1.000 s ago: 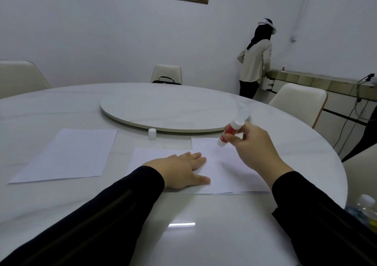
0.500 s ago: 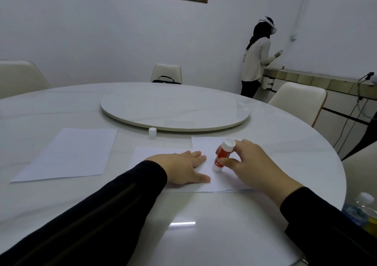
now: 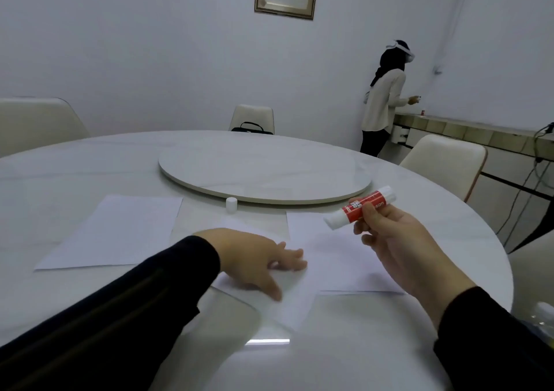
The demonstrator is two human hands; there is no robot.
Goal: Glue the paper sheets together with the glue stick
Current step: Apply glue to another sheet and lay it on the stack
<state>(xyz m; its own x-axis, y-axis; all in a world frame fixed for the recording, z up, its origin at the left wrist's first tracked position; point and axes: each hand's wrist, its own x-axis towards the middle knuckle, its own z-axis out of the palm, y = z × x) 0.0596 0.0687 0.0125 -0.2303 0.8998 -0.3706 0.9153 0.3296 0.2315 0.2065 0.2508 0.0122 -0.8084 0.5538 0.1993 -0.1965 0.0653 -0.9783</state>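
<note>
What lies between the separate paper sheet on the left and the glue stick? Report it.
In the head view, between that sheet and the glue stick: bare tabletop, the white cap, and a sheet corner.

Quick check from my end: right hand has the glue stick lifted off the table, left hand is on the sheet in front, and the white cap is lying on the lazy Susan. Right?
Not quite. The head view shows the white cap standing on the table just in front of the lazy Susan, not on it. The rest holds: the right hand holds the glue stick lifted off the table, and the left hand is on the sheet in front.
</note>
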